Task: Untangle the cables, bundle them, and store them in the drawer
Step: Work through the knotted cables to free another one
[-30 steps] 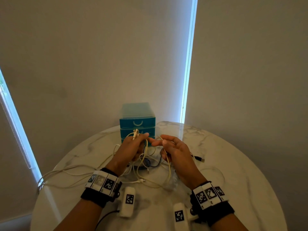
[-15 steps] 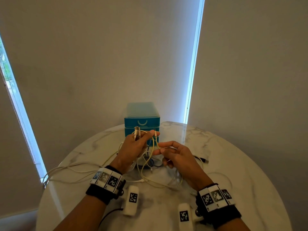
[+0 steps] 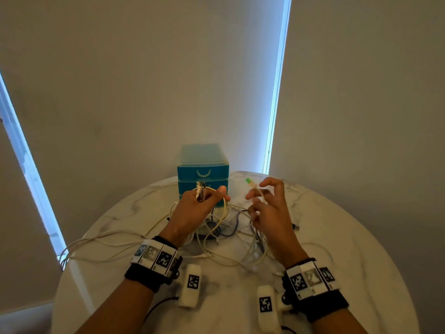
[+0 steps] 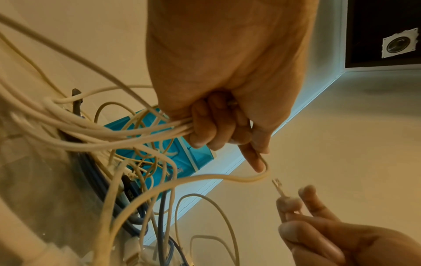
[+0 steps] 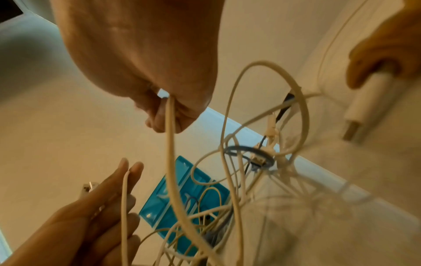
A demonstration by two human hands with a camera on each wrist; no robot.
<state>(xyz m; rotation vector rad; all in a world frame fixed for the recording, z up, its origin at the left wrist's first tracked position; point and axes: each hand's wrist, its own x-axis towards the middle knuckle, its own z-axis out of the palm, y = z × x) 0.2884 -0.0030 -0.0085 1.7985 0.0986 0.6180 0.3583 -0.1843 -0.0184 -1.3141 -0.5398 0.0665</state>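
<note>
Above table (image 3: pixel 361 237), hands (image 3: pixel 197 208) gripping cables (image 3: pixel 224 237)

Dim room, cool daylight slits beside blinds, motion-blurred wide-angle wrist views.

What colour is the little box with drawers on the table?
The drawer box is teal blue with a paler see-through top, clearest in the head view.
</note>
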